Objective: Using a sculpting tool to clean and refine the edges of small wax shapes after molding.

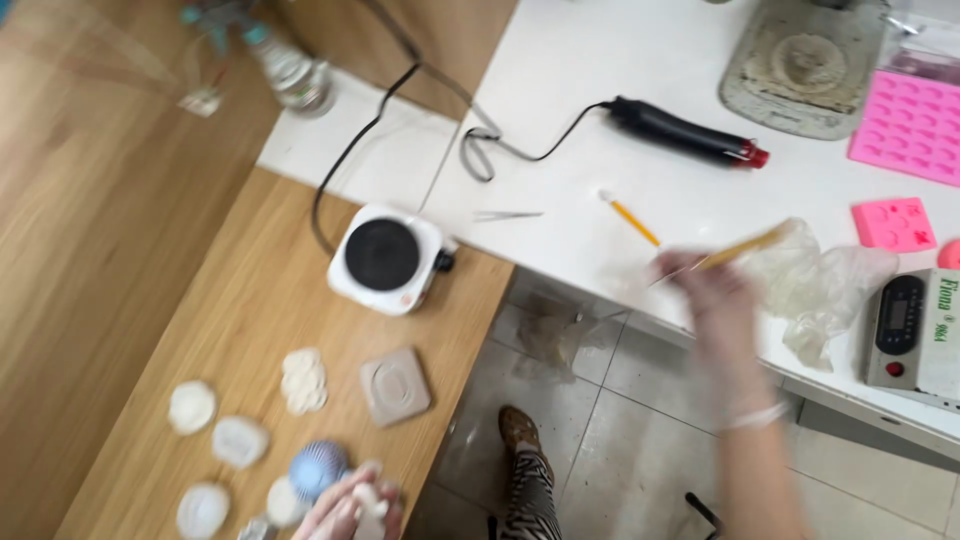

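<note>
My right hand (712, 290), in a thin clear glove, is raised over the near edge of the white table (580, 60) and grips a thin yellow stick-like tool (745, 245) that points up and right. My left hand (355, 505) is low at the bottom edge over the wooden bench (250, 300), closed around a small white piece (370, 500). A blue ribbed ball-shaped thing (318, 467) lies just left of that hand. The frame is blurred by motion.
On the bench stand a small white hot plate (385, 257), a beige square mould (395, 385) and several white round casts (240, 440). The table holds a black heat tool (690, 133), tweezers (508, 214), a pencil (630, 218), crumpled plastic (820, 280), pink moulds (905, 125) and a scale (915, 335).
</note>
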